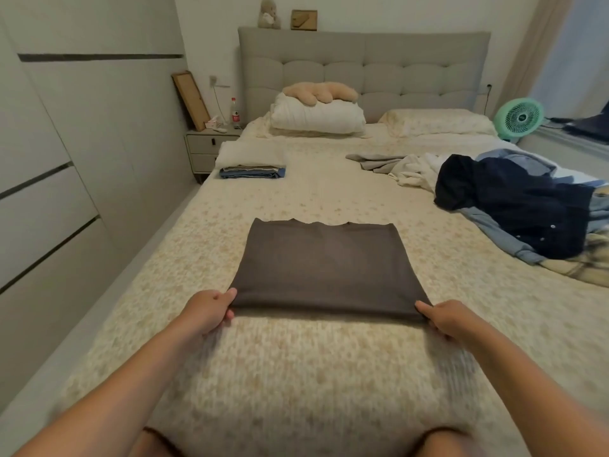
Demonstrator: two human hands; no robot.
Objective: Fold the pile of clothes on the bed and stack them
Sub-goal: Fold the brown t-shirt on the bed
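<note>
Brown garment (324, 268) lies flat on the bed (329, 192), centre-near, already reduced to a neat rectangle w/ its wavy far edge pointing toward the headboard. Left hand (207, 311) pinches the near-left corner, thumb on top & fingers curled under; right hand (443, 319) pinches the near-right corner the same way. Both grips sit at the outer ends of the near edge, prob. so the cloth stays taut & square when that edge is lifted; holding nearer the middle would let the corners droop. Near edge looks slightly raised off the sheet, w/ a shadow under it, so I'd judge the next fold is to carry it over toward the far edge. Garment is kept well apart from the unfolded pile (514, 206) at the right side, dark blue, light blue & white items tangled, so loose stuff can't snag it. Finished stack (252, 171) sits far-left by the bed edge, near the nightstand (211, 148), out of the working area. Judging by the pile, a good deal is left to fold. Lower part of the view is motion-blurred.
</note>
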